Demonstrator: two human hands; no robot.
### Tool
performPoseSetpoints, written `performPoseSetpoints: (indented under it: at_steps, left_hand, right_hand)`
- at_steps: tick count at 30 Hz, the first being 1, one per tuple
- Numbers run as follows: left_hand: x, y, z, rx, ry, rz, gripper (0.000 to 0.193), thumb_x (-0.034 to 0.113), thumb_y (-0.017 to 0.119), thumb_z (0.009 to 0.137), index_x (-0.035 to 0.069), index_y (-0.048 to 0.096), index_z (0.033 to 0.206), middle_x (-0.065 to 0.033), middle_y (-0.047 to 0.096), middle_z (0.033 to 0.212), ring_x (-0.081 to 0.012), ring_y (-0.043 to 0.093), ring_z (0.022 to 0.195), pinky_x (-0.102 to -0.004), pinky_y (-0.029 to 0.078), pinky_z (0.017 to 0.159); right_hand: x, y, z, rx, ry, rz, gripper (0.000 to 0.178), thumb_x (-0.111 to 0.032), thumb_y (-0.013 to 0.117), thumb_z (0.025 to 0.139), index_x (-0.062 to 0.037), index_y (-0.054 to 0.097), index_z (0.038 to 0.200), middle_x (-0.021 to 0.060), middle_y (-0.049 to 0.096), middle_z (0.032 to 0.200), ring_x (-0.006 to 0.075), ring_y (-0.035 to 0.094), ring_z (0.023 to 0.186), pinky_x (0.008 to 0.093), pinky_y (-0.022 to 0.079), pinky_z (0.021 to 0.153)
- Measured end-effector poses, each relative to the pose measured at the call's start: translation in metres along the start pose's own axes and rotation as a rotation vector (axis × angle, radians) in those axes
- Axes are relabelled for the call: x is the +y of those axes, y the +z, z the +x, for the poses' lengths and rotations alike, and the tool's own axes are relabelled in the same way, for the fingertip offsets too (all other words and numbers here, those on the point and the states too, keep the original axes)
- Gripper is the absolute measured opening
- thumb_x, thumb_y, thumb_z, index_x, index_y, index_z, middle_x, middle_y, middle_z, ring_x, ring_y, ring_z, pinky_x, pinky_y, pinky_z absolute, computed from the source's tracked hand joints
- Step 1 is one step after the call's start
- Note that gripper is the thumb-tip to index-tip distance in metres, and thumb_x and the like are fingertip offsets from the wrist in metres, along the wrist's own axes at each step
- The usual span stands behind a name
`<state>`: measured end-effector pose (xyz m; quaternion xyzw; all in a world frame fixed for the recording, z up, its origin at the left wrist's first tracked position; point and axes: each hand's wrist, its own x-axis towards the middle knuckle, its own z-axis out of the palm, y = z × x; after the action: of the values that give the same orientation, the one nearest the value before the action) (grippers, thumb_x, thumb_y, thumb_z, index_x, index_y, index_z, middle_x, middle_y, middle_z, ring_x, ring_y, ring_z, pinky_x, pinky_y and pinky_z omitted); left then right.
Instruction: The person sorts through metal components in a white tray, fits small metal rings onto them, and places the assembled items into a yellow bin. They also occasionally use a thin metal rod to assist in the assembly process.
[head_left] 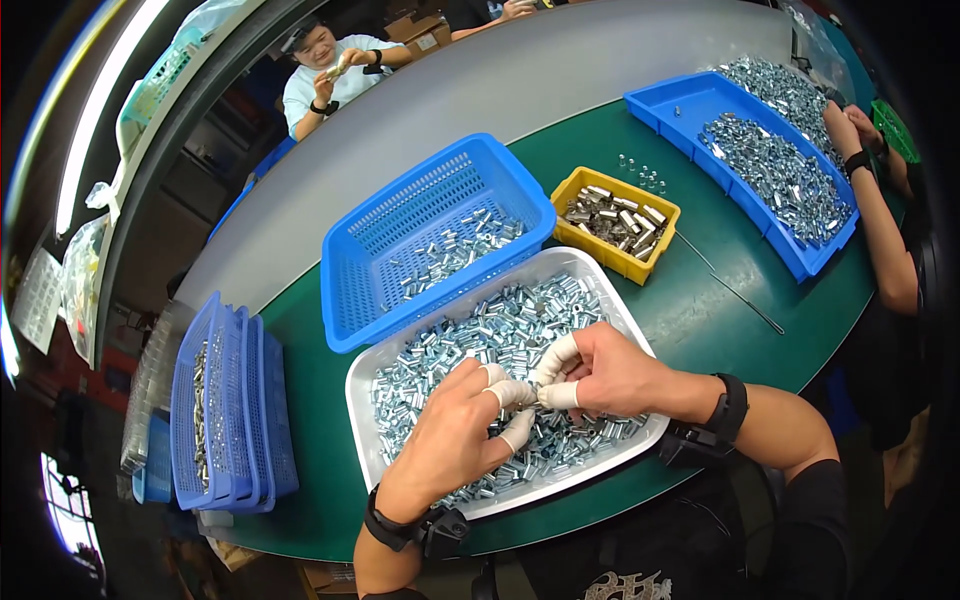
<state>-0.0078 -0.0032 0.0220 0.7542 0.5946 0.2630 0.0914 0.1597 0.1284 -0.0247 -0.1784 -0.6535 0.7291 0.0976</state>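
Observation:
My left hand and my right hand meet above a white tray filled with small silvery metal sleeves. White tape or finger cots cover several fingertips on both hands. Thumbs and fingers are pinched together, with the fingertips of the two hands touching or nearly so. Whatever they hold between them is hidden by the fingers. Just beyond the tray stands a blue perforated basket, with a scatter of similar metal sleeves in its bottom.
A yellow bin of longer metal cylinders stands right of the blue basket, near a thin metal rod. Stacked blue baskets are at left. At far right, a co-worker's hands are beside a blue tray. Another person sits opposite.

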Motion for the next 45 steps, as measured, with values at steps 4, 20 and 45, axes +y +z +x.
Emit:
performPoseSetpoints:
  at_steps: [4, 20, 45]
  left_hand:
    - [0.002, 0.000, 0.003, 0.080, 0.035, 0.000, 0.029, -0.002, 0.077, 0.066, 0.008, 0.070, 0.093, -0.0050, 0.063, 0.078, -0.0241, 0.056, 0.072, -0.0351, 0.045, 0.065]
    - [-0.002, 0.001, 0.001, 0.082, 0.059, -0.033, 0.028, 0.001, 0.078, 0.064, 0.008, 0.071, 0.090, -0.0045, 0.066, 0.078, -0.0220, 0.058, 0.072, -0.0330, 0.045, 0.065]
    - [0.000, 0.005, -0.005, 0.200, -0.091, -0.261, 0.019, 0.000, 0.080, 0.071, 0.004, 0.073, 0.087, -0.0067, 0.070, 0.082, -0.0168, 0.066, 0.075, -0.0285, 0.051, 0.069]
  right_hand:
    - [-0.018, 0.000, -0.004, -0.003, 0.138, 0.085, 0.020, -0.016, 0.069, 0.089, 0.0016, 0.070, 0.096, 0.0057, 0.069, 0.081, 0.0107, 0.066, 0.066, 0.0226, 0.051, 0.053]
    - [-0.011, -0.006, -0.004, -0.119, 0.201, 0.339, 0.022, -0.008, 0.069, 0.089, 0.0077, 0.068, 0.105, 0.0109, 0.070, 0.088, 0.0136, 0.069, 0.071, 0.0246, 0.059, 0.060]
    - [-0.012, 0.009, -0.012, 0.000, 0.025, 0.225, 0.018, 0.002, 0.068, 0.086, 0.0040, 0.070, 0.104, 0.0082, 0.072, 0.088, 0.0117, 0.068, 0.075, 0.0243, 0.057, 0.069]
